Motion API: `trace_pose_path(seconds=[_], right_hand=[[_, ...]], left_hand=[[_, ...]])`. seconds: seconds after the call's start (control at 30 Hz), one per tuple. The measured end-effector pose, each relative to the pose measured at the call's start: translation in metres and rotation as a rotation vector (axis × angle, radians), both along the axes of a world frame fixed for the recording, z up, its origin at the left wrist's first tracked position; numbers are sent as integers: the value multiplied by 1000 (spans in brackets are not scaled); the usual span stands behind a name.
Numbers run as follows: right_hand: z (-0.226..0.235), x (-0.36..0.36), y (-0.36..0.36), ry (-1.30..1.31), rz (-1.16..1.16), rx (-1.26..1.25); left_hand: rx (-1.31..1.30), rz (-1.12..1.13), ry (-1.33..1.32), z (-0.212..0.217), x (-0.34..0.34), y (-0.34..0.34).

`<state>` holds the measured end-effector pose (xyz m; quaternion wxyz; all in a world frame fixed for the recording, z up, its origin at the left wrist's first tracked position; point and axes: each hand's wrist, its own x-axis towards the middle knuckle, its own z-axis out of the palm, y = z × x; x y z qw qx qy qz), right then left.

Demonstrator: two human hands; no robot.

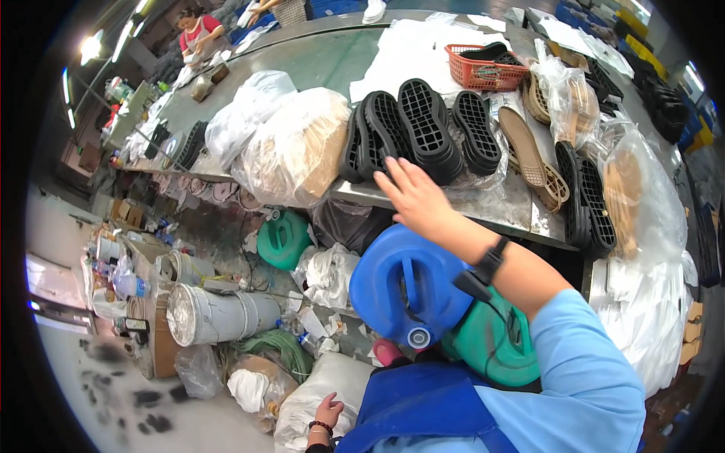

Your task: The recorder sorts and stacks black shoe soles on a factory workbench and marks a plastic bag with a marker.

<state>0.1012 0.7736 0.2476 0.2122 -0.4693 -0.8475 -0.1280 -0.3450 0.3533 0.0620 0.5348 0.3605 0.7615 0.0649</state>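
Across the metal table (325, 64) it's crowded: a cloudy plastic bag (291, 147) bulges left of the black soles (424, 117), a red basket (483, 75) sits behind them, and a tan sole (521, 143) leans in on the right. Down below, a blue jug (377, 279) crowds up under the right forearm, a green jug (495, 340) tucked against it (a co-worker (200, 34) in a red top is there too, way up at the far end). Now the edges: the table's front rim runs just below the soles, and bare green tabletop opens up beyond the bag. And the right hand (415, 198) is out over that rim, fingers spread, grasping nothing, its tips right at the lower front of the black soles; touching or just short, can't tell! Low down, the left hand (326, 411) hangs loose-fingered and empty by a white sack (325, 377), well apart from the soles.
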Motion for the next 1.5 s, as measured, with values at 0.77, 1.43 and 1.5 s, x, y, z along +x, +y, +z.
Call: trace_pose_path(seconds=[0.77, 1.43, 1.5], right_hand=[[-19, -21, 71, 2043, 199, -327], [28, -57, 94, 271, -349, 120], [-6, -37, 103, 112, -285, -135]], left_hand=[[15, -16, -37, -22, -142, 139], [52, -65, -27, -27, -232, 179], [104, -38, -6, -24, -227, 181]])
